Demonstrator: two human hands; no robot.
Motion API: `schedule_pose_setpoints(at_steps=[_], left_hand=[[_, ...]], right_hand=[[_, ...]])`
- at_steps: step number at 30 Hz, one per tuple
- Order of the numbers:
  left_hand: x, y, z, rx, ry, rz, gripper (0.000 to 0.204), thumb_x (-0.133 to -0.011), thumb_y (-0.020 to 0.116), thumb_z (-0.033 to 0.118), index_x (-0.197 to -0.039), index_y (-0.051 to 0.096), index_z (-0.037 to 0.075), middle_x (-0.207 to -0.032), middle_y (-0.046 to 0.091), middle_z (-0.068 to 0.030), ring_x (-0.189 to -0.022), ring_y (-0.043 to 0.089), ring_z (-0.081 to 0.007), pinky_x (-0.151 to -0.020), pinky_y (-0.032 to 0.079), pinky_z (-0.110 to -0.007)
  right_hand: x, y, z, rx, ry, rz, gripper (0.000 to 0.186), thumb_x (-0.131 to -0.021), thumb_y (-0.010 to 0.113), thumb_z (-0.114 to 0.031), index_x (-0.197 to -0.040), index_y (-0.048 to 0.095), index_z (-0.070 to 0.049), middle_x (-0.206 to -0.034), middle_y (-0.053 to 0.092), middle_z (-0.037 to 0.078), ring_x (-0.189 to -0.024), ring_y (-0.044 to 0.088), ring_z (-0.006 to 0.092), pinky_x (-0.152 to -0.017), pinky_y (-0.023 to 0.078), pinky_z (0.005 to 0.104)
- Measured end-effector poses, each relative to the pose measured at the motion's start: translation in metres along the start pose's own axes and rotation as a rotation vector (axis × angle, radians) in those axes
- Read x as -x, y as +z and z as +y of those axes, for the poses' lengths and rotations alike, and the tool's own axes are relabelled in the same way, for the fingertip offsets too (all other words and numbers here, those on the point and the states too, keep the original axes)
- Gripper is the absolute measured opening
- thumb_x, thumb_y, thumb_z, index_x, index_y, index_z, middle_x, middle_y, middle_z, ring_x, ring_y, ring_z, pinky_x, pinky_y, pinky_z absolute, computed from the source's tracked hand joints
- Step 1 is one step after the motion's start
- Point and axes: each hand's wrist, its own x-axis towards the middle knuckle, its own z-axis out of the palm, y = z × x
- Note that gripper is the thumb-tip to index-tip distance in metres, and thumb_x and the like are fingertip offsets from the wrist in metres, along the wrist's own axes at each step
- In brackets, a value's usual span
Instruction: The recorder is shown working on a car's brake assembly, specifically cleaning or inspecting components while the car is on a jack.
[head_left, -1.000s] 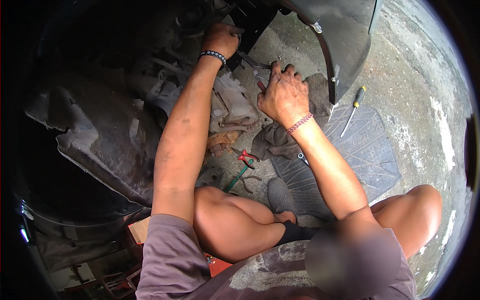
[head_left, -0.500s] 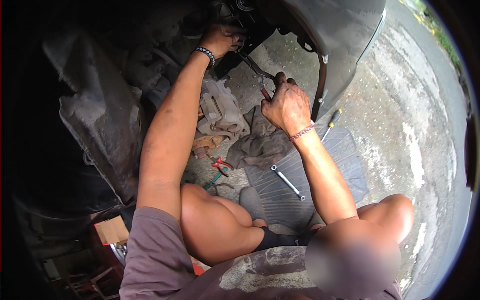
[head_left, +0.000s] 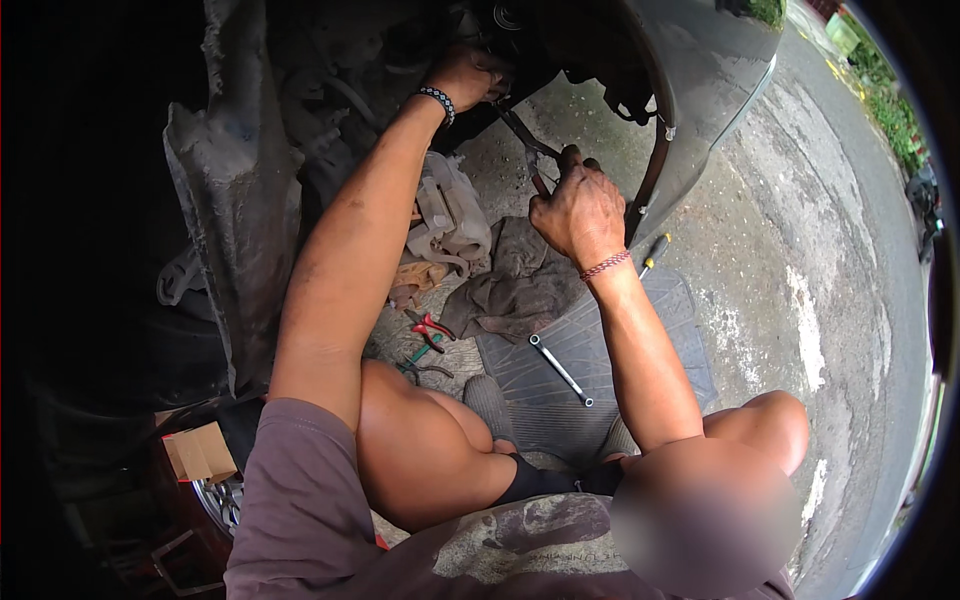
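At right hand [head_left: 585,210], pliers [head_left: 521,130] slantwise, forward-left.

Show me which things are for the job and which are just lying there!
For the job:
- pliers-like tool, in the right hand
- dark car parts, by the left hand

Lying about:
- silver wrench
- red-handled pliers
- screwdriver
- rag

Dark pliers [head_left: 521,130], silver wrench [head_left: 561,371], patterned black wristband [head_left: 438,101]
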Motion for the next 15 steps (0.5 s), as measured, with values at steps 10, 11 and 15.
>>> schedule_pose_setpoints(at_steps=[10,11,15], left_hand=[[-0.005,-0.005,-0.01,-0.103,0.06,0.011,0.023,-0.089,0.059,0.001,-0.108,0.072,0.004,-0.098,0.072,-0.0116,-0.085,0.07,-0.0181,-0.076,0.057,-0.029],[-0.006,-0.007,-0.013,-0.16,0.09,0.018,0.023,-0.089,0.059,0.002,-0.107,0.072,0.005,-0.099,0.073,-0.0109,-0.086,0.07,-0.0178,-0.077,0.056,-0.029],[-0.007,-0.004,-0.016,-0.198,0.167,0.014,0.022,-0.088,0.061,0.004,-0.106,0.073,0.009,-0.101,0.073,-0.0089,-0.09,0.069,-0.0181,-0.081,0.055,-0.029]], right_hand=[[-0.006,-0.001,-0.001,0.012,-0.018,0.008,0.046,-0.076,0.064,-0.027,-0.113,0.061,0.001,-0.099,0.066,0.026,-0.096,0.064,0.042,-0.085,0.051,0.0468],[-0.006,-0.003,-0.003,0.028,-0.009,-0.01,0.047,-0.074,0.064,-0.026,-0.113,0.061,0.001,-0.099,0.066,0.026,-0.096,0.064,0.0415,-0.086,0.051,0.0465],[-0.008,-0.003,-0.004,0.062,0.005,0.009,0.051,-0.069,0.063,-0.022,-0.115,0.061,0.0,-0.099,0.067,0.025,-0.099,0.064,0.04,-0.088,0.051,0.0453]])
